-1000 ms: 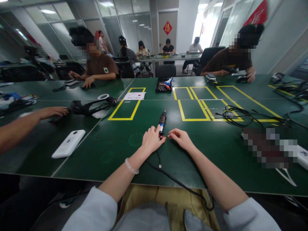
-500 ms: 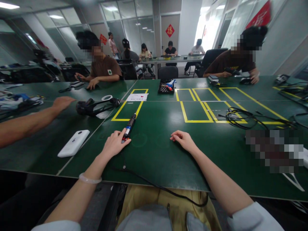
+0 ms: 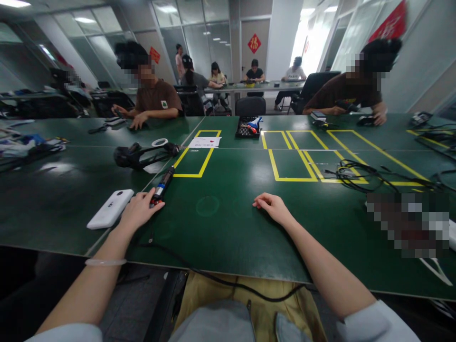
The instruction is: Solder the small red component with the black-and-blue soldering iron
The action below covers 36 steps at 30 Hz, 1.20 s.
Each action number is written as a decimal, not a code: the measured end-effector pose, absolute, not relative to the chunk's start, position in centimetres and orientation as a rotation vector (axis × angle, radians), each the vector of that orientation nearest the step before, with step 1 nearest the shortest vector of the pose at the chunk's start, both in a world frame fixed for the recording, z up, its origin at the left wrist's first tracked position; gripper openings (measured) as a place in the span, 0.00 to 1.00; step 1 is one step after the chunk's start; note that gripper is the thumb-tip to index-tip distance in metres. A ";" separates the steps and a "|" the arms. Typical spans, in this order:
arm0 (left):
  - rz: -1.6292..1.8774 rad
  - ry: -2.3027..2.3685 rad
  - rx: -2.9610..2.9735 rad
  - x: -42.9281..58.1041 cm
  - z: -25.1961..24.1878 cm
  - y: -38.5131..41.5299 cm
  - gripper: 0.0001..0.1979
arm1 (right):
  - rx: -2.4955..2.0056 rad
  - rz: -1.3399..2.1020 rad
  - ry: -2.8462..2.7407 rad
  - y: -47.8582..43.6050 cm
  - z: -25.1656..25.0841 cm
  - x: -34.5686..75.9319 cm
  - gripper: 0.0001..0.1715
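My left hand (image 3: 138, 209) is closed on the rear end of a slim black corded electric screwdriver (image 3: 164, 183), which lies on the green table with its tip pointing away from me. A blue and white label shows on its barrel, with red near my fingers. From there a black cord (image 3: 199, 270) trails over the table edge across my lap. My right hand (image 3: 272, 207) rests on the table with fingers loosely curled in, holding nothing visible. Just left of my left hand lies a white rounded slab-like device (image 3: 110, 209).
A black headset-like frame (image 3: 133, 156) lies beyond my left hand. Yellow tape (image 3: 188, 175) marks rectangles, one bearing a paper sheet (image 3: 204, 142). A black tray (image 3: 248, 135) of small tools stands farther back. Tangled black cables (image 3: 351, 173) lie right. Two people sit opposite.
My left hand has slid left with the electric screwdriver, close to the white device. The cord has shifted along. Another person's arm at the left has gone from view. My right hand stays put.
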<state>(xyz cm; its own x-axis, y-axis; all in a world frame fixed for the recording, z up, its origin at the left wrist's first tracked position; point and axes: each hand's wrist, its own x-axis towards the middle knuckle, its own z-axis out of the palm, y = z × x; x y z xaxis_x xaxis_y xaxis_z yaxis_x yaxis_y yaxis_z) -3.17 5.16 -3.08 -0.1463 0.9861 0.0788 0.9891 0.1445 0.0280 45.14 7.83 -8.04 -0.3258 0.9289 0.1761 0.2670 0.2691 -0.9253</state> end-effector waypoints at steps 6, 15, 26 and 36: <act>-0.080 -2.176 -1.856 0.3 -2.7 3.1 0.24 | -1.099 1.088 -1.761 7.8 -8.0 45.1 0.12; -0.531 -2.241 -1.977 7.4 -0.2 4.3 0.18 | -1.121 1.104 -1.775 7.5 -7.5 44.8 0.12; -1.148 -1.880 -3.636 25.7 -3.0 8.3 0.25 | -0.963 1.242 -1.718 7.9 -7.4 45.1 0.15; -1.587 -2.078 -3.604 25.7 -5.7 8.5 0.30 | -0.829 1.429 -1.706 7.5 -7.2 44.9 0.18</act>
